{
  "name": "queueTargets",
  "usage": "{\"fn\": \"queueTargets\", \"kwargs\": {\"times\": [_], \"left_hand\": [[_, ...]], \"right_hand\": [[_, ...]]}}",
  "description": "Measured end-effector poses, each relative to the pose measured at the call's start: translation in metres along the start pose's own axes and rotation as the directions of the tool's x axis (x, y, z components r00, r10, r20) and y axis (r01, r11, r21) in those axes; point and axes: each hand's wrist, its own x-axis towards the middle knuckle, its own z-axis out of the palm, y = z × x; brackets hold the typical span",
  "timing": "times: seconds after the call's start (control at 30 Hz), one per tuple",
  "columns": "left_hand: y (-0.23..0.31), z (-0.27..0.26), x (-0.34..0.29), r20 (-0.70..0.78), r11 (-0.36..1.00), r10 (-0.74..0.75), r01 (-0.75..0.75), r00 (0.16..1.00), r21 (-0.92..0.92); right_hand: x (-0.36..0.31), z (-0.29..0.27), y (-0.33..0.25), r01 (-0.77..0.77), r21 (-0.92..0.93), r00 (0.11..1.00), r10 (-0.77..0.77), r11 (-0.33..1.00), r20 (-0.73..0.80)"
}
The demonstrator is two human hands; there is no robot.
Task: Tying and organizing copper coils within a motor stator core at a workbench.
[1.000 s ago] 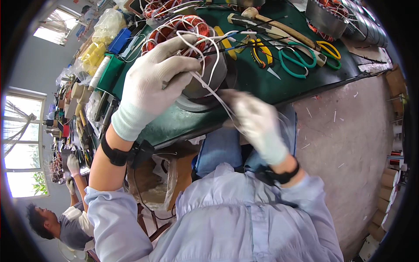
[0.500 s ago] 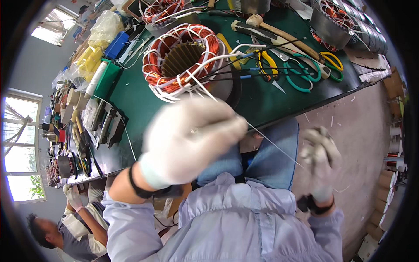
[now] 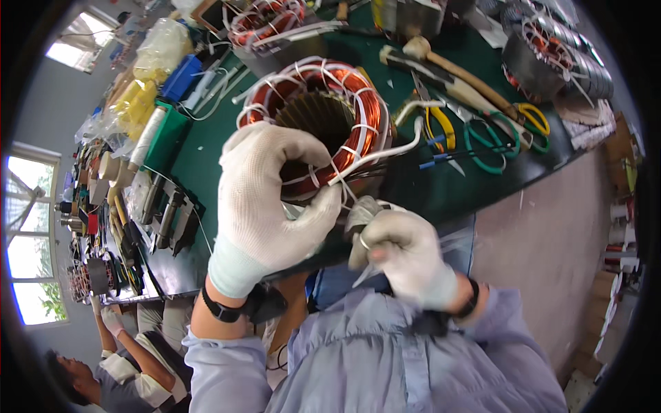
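I'd keep my left hand clasping the near rim of the coil on the desk while my right hand, curled apparently around the cord, pulls evenly.

Up on the person's head, the left of two fisheye cameras looks steeply down past the lavender-grey jacket to the left hand and right hand, close below it. It also faces forward over the green worktop, wide enough to catch a window at far left and floor at right, straight edges bending outward.
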Motion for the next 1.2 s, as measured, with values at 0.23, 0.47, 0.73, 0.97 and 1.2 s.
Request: {"fn": "queueTargets", "kwargs": {"times": [0.23,0.47,0.73,0.97,1.2], "left_hand": [[0.001,-0.001,0.016,0.170,0.974,0.117,-0.147,0.978,0.175],[-0.003,0.019,0.010,0.008,0.936,0.198,-0.192,0.980,0.295],[-0.001,0.017,0.009,0.012,0.925,0.188,-0.182,0.982,0.332],[-0.006,0.001,0.001,0.058,0.947,0.140,-0.151,0.988,0.283],[0.009,0.006,0.021,0.165,0.970,0.068,-0.104,0.984,0.218]], "right_hand": [[-0.001,-0.004,0.037,0.222,-0.271,0.974,-0.225,0.937,0.022],[-0.015,-0.015,-0.012,-0.269,0.378,0.788,0.428,0.886,-0.442],[-0.027,-0.089,-0.028,0.073,0.462,0.993,-0.024,0.884,-0.112],[-0.102,-0.213,-0.028,-0.160,0.395,0.864,0.322,0.905,-0.387],[-0.151,-0.158,-0.052,-0.450,0.314,0.515,0.531,0.836,-0.673]]}}
